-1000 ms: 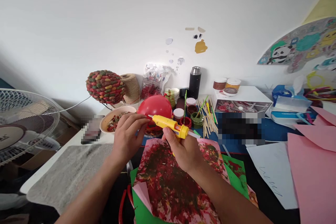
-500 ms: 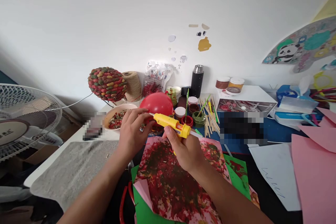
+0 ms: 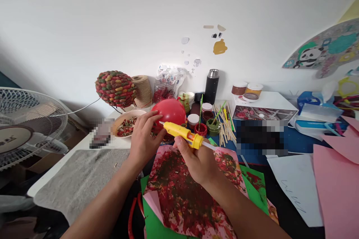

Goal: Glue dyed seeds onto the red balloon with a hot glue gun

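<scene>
My right hand (image 3: 200, 160) is wrapped round a yellow glue gun (image 3: 179, 131), whose nozzle points left toward my left hand. My left hand (image 3: 146, 134) rests against the left side of a red balloon (image 3: 171, 114), its fingers spread and curved. The balloon's lower part is hidden behind the glue gun and my hands. Below lies pink paper smeared with red and dark green paint (image 3: 185, 194), on top of green sheets (image 3: 153, 216). Left of my left hand, a shallow bowl (image 3: 115, 124) holds small red and green pieces.
A ball covered in coloured pieces (image 3: 115, 89), a twine spool (image 3: 142, 91) and a black bottle (image 3: 211, 86) stand at the back. Paint jars (image 3: 214, 127) and wooden sticks (image 3: 224, 129) are to the right. A fan (image 3: 25, 130) is at far left; grey cloth (image 3: 81, 179) lies nearer.
My left hand's fingers have lifted and spread slightly beside the balloon. The glue gun's nozzle now shows more clearly, slightly apart from the fingers. The view has shifted a little.
</scene>
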Motion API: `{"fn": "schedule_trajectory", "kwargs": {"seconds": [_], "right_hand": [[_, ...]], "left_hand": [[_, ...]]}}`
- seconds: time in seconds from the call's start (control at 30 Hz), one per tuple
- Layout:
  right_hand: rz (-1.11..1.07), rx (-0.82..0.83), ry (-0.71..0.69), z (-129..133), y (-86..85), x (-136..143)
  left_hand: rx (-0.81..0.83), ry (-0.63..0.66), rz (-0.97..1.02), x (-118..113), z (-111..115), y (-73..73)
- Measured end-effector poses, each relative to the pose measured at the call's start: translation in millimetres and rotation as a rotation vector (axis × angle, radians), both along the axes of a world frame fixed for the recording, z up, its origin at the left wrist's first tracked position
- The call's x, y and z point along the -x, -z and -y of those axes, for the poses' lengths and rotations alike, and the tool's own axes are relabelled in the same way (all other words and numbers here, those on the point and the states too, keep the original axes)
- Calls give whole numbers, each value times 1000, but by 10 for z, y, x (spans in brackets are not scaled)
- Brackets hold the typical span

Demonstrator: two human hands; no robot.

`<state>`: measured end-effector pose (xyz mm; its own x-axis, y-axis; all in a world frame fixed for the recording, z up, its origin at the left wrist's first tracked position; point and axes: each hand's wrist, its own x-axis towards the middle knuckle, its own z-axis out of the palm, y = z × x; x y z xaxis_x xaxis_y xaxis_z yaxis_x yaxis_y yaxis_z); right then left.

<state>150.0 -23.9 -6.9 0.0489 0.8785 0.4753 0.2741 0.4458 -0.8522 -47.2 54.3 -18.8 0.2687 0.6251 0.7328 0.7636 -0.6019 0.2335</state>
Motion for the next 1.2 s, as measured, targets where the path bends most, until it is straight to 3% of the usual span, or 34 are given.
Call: {"fn": "schedule_trajectory", "kwargs": {"seconds": [0.87,1.2], "right_hand": [[40,17,-16,-11,1,6],[72,-3,4,3,15,1]], "left_hand": [[74,90,97,34,12,-18],[50,66,118,17,-3,-24]]}}
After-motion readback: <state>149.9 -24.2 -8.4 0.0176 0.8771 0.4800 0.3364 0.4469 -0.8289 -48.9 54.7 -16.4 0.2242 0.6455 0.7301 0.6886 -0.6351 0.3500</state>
